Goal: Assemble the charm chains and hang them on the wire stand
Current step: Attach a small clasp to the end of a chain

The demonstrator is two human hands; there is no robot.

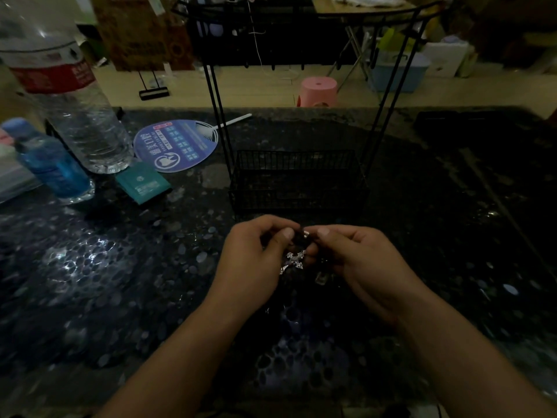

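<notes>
Both hands, left (256,260) & right (358,260), fingers pinching charm chain (297,258) just before wire stand (297,176).

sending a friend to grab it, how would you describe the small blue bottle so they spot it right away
Start at the tall clear water bottle with the red label at the dark table's far left. The small blue bottle stands just left of it and nearer the person. It is the only short bottle filled with bright blue liquid; the teal packet beside it lies flat.
</notes>
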